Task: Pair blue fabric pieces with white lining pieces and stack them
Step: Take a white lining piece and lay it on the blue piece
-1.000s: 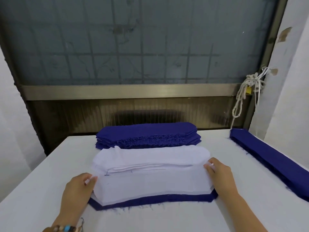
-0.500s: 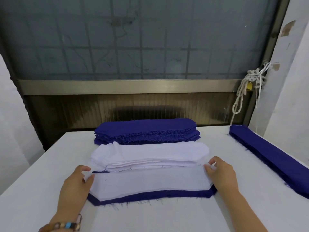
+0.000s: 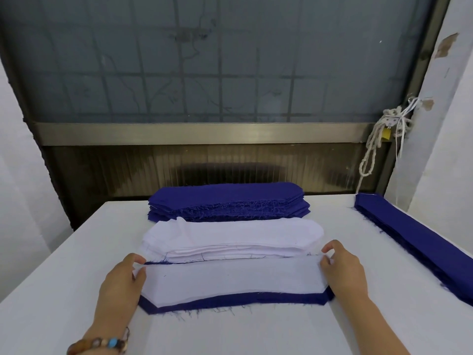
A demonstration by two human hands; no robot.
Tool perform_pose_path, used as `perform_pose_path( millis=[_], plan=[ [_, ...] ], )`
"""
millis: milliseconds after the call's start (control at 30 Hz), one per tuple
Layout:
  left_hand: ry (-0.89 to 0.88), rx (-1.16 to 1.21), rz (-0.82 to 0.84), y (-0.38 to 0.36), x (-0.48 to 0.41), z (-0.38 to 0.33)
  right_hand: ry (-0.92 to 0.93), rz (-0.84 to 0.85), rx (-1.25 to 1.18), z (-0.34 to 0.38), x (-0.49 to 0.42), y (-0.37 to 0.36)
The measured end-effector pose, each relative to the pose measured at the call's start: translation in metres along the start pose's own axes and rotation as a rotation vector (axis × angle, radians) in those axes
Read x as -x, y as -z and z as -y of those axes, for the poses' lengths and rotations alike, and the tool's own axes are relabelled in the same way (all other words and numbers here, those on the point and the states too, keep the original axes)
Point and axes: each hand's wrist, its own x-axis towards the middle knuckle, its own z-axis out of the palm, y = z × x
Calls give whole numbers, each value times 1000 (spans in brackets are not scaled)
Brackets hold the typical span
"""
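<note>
A white lining piece point(image 3: 233, 279) lies on top of a blue fabric piece point(image 3: 238, 301) near the table's front, with the blue showing along the near edge. My left hand point(image 3: 120, 283) pinches the lining's left end. At the right end, my right hand point(image 3: 343, 270) pinches the lining between thumb and fingers. Behind them sits a pile of white lining pieces point(image 3: 230, 238), and further back a thick stack of blue fabric pieces point(image 3: 227, 201).
A long stack of blue strips point(image 3: 419, 239) runs along the table's right edge. The white table point(image 3: 64, 265) ends at a dark wall under a frosted window. A knotted white cord point(image 3: 371, 149) hangs at the right by the wall.
Both hands have lowered the white lining piece flat onto the blue piece and drawn it slightly toward me; its far edge now lies below the white pile.
</note>
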Motion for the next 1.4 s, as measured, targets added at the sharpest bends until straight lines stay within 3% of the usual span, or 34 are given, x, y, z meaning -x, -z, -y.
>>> perform_pose_path(
  millis=[600, 833, 967, 1067, 1200, 1400],
  plan=[
    [30, 18, -21, -1, 0, -3, 44, -6, 88, 5, 3, 2],
    [-17, -184, -116, 2, -3, 0, 105, -85, 182, 0, 0, 0],
    [-152, 4, -133, 1, -1, -9, 272, -172, 39, 2, 1, 0],
    [-259, 200, 69, -3, 3, -13, 414, -20, -124, 5, 3, 0],
    [-303, 199, 272, -7, 6, -12, 439, 278, -187, 10, 9, -3],
    [-277, 116, 282, -11, 4, -14, 409, 299, -78, 16, 9, -4]
  ],
)
